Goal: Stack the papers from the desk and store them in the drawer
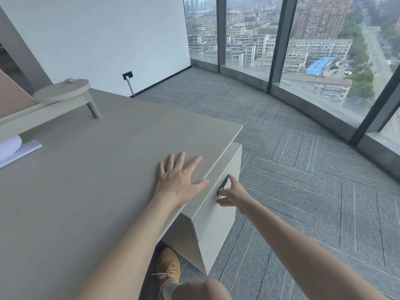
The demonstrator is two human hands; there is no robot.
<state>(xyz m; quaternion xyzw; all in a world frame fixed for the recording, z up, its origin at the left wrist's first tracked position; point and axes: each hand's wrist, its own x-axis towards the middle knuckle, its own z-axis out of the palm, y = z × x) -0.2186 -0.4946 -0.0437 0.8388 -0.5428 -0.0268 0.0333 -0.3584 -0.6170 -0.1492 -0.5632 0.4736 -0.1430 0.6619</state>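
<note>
My left hand (179,177) lies flat and spread on the grey desk top (108,169), near its right edge. Just below that edge my right hand (230,194) touches the dark handle (225,182) of the white drawer front (218,213), with thumb and fingers pinched around it. The drawer looks closed against the cabinet. At the far left edge of the desk lie white papers (9,148), partly rolled, on a flat pale sheet (28,149). No paper is in either hand.
A low round wooden stand (65,92) with a small pink object (69,80) sits at the back left of the desk. Grey carpet (303,169) spreads to the right, bounded by tall windows (324,40). My brown shoe (168,269) is beneath the desk edge.
</note>
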